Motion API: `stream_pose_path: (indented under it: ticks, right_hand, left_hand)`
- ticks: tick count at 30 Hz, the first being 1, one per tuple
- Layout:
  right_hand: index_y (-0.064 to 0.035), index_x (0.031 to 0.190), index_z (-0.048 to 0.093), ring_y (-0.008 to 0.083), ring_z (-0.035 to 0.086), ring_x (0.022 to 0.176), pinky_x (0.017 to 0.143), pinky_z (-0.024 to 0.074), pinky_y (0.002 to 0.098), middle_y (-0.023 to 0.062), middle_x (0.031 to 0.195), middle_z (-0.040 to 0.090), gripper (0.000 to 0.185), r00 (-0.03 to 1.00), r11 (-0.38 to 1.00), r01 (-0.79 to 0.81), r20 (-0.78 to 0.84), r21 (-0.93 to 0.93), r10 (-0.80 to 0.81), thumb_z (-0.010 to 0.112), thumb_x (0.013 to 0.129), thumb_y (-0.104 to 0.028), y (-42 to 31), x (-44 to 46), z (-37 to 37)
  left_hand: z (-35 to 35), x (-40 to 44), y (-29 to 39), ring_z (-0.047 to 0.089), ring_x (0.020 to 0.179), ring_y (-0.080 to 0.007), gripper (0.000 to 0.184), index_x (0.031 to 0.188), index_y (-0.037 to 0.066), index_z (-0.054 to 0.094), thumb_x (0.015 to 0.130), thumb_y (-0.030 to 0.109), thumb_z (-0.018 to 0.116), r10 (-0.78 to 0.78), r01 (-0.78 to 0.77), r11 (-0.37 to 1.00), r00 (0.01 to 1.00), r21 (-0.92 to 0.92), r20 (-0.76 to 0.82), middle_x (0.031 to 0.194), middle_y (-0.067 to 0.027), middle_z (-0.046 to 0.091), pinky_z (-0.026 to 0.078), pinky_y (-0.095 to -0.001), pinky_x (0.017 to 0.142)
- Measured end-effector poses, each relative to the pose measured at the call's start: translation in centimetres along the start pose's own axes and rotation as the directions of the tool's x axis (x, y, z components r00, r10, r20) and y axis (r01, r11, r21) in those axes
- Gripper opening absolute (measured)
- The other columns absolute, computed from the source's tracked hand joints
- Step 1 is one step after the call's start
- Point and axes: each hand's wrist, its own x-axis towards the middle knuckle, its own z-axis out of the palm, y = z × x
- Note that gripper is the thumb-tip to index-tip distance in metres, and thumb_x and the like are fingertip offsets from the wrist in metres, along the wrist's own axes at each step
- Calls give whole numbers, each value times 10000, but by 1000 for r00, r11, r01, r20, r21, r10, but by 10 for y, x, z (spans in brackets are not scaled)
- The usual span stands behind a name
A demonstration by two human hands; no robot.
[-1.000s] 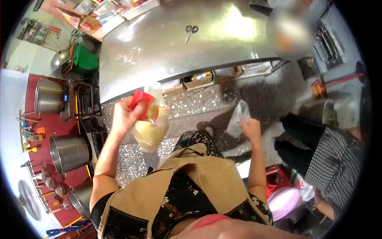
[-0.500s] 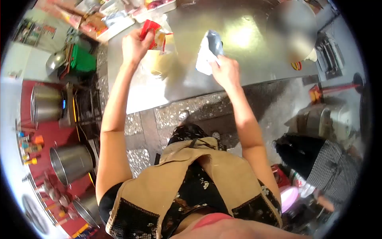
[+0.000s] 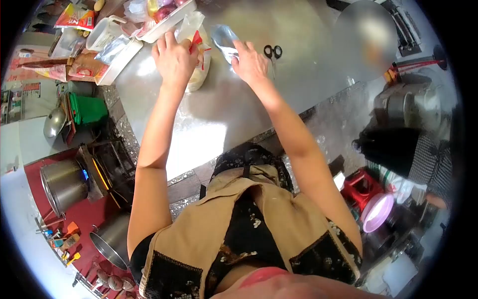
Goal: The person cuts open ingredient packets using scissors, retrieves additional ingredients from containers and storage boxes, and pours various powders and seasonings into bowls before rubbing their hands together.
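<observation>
My left hand is over the steel table, its fingers closed at the edge of a red packet. Just below that packet sits a clear plastic bag with pale contents, partly covered by the hand. My right hand pinches a white pouch with a silvery inside, whose mouth gapes open. To the right of this hand, a pair of scissors with black handles lies on the table.
White trays of packets and produce crowd the table's far left, beside a white plastic container. Steel pots stand at the left near a green bin. At the right are a person's checked sleeve and a pink basin.
The view has turned, bringing the scissors into sight. My right hand has moved left with the pouch, closer to my left hand. The red packet now sits lower against the clear bag.
</observation>
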Motion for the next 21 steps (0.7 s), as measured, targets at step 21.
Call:
stream_pose_path:
  ticks: [21]
  right_hand:
    - [-79,1238,382,334,562,940,771,487,378,159,1154,481,490,826,751,148,-498,644,264,542,779,-132,270,-209,-55]
  left_hand:
    - [23,-120,262,325,1206,-324,525,1231,133,445,765,331,583,542,-550,835,829,24,138,1297,-136,385,190,-571,954]
